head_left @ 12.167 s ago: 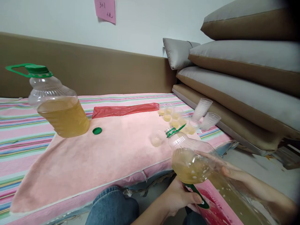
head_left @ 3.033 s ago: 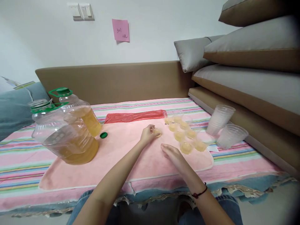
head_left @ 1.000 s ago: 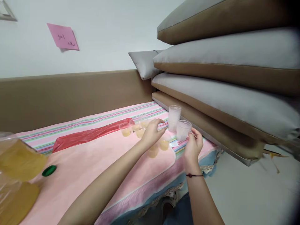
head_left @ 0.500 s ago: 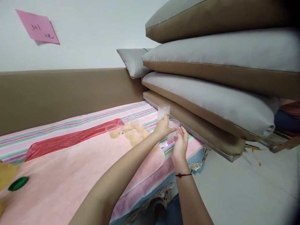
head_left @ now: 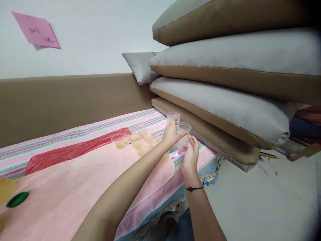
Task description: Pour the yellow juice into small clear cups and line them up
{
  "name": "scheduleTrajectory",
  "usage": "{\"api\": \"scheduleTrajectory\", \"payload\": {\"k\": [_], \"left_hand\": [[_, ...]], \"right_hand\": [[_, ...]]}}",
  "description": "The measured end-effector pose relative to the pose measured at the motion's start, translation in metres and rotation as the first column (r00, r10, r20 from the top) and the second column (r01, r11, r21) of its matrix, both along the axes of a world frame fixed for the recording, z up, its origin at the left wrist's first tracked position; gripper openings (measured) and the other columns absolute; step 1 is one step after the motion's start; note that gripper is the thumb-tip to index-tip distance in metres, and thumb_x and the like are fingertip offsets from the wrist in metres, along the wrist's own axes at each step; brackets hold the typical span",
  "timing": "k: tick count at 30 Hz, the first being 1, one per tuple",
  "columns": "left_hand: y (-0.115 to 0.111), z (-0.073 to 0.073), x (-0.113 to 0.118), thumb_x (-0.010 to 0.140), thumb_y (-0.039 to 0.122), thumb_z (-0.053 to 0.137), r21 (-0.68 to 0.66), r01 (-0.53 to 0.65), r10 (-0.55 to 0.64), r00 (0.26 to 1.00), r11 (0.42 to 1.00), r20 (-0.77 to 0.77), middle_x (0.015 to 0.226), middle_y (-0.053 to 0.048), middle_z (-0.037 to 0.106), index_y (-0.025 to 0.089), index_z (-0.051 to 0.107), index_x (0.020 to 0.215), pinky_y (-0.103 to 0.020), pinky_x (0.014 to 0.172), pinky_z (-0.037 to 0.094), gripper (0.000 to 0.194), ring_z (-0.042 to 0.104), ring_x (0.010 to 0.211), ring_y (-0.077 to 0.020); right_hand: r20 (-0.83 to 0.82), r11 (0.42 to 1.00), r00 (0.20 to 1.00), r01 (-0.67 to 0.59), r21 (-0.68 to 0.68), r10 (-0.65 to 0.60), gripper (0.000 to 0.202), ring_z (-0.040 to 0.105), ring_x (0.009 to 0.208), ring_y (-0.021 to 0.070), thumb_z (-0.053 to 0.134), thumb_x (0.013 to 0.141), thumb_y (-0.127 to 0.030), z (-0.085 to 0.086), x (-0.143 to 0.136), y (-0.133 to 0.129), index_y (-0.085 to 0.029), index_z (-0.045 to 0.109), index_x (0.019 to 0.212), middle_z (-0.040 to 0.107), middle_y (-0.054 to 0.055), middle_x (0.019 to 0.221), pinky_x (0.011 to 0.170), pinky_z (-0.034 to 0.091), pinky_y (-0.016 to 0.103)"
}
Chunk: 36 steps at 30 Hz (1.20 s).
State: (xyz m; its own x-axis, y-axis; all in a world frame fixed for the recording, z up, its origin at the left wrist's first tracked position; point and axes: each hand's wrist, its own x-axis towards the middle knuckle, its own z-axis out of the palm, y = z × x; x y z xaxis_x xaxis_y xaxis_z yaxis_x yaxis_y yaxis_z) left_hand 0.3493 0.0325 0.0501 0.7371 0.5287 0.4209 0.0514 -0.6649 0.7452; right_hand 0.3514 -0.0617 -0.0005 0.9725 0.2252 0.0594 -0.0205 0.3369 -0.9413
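My left hand (head_left: 172, 134) reaches across to a stack of clear plastic cups (head_left: 173, 116), its fingers at the stack and its thumb stretched toward a nearer clear cup (head_left: 184, 128). Curled at the lower right side of that nearer cup, my right hand (head_left: 192, 152) holds it with the fingertips. The cup stands upright, its mouth facing up. Left of my hands, several clear cups with pale yellow contents (head_left: 120, 143) are grouped on a pink mat (head_left: 100, 170). A small white packet (head_left: 173, 154) lies beneath the held cup.
Red plastic (head_left: 75, 150) lies along the mat's back edge on a striped cloth (head_left: 105, 129). Large grey and brown cushions (head_left: 220, 90) are stacked at the right. A green oval (head_left: 17, 199) is at the far left. A pink note (head_left: 36, 30) hangs on the wall.
The nearer cup has risen slightly and moved away from my right palm, showing more of its side. The whole view has shifted a little.
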Motion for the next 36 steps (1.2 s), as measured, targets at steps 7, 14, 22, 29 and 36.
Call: {"api": "scheduleTrajectory", "payload": {"k": [7, 14, 22, 29, 36], "left_hand": [[-0.013, 0.046, -0.037, 0.061, 0.023, 0.080, -0.230, 0.034, 0.020, 0.973, 0.973, 0.229, 0.120, -0.011, 0.057, 0.020, 0.041, 0.116, -0.035, 0.091, 0.044, 0.067, 0.054, 0.114, -0.0225], [-0.012, 0.046, -0.139, 0.059, 0.028, 0.080, -0.270, 0.033, 0.024, 0.978, 0.962, 0.205, 0.126, -0.011, 0.054, 0.025, 0.040, 0.117, -0.039, 0.086, 0.045, 0.071, 0.057, 0.105, -0.0216], [-0.008, 0.003, -0.252, 0.061, 0.028, 0.079, -0.226, -0.201, 0.220, 0.974, 0.953, 0.060, 0.127, -0.010, 0.053, 0.026, 0.038, 0.119, -0.041, 0.089, 0.044, 0.072, 0.057, 0.106, -0.0210], [-0.010, -0.039, -0.327, 0.059, 0.029, 0.078, -0.275, -0.430, 0.443, 0.897, 0.860, -0.017, 0.126, -0.013, 0.053, 0.023, 0.036, 0.119, -0.041, 0.086, 0.045, 0.073, 0.058, 0.102, -0.0219], [-0.012, -0.058, -0.352, 0.058, 0.025, 0.077, -0.312, -0.450, 0.459, 0.887, 0.837, -0.049, 0.123, -0.013, 0.054, 0.022, 0.036, 0.119, -0.041, 0.085, 0.046, 0.073, 0.058, 0.099, -0.0221]], "right_hand": [[0.035, 1.000, 0.999, -0.005, -0.025, 0.006, 0.054, 0.045, 0.130, 0.0231, 0.043, 0.083, -0.039, 0.000, -0.001, -0.001, -0.021, 0.037, 0.133, 0.044, 0.014, 0.142, 0.099, 0.042, 0.040], [0.333, 0.995, 0.939, 0.068, 0.072, -0.088, 0.047, 0.040, 0.132, 0.0218, 0.049, 0.086, -0.032, 0.019, -0.037, -0.007, -0.021, 0.039, 0.131, 0.044, 0.013, 0.140, 0.108, 0.032, 0.044], [0.542, 0.898, 0.753, -0.440, -0.006, 0.372, 0.043, 0.051, 0.123, 0.0215, 0.045, 0.093, -0.032, 0.018, -0.114, 0.002, -0.024, 0.034, 0.134, 0.051, 0.014, 0.133, 0.104, 0.041, 0.046], [0.380, 0.671, 0.559, -0.669, -0.319, 0.737, 0.042, 0.054, 0.121, 0.0263, 0.050, 0.090, -0.041, -0.016, -0.166, 0.019, -0.022, 0.045, 0.127, 0.053, 0.017, 0.134, 0.103, 0.041, 0.048], [0.257, 0.498, 0.426, -0.749, -0.437, 0.867, 0.048, 0.058, 0.118, 0.0269, 0.045, 0.090, -0.049, -0.041, -0.200, 0.028, -0.020, 0.048, 0.127, 0.064, 0.015, 0.122, 0.102, 0.041, 0.048]]}}
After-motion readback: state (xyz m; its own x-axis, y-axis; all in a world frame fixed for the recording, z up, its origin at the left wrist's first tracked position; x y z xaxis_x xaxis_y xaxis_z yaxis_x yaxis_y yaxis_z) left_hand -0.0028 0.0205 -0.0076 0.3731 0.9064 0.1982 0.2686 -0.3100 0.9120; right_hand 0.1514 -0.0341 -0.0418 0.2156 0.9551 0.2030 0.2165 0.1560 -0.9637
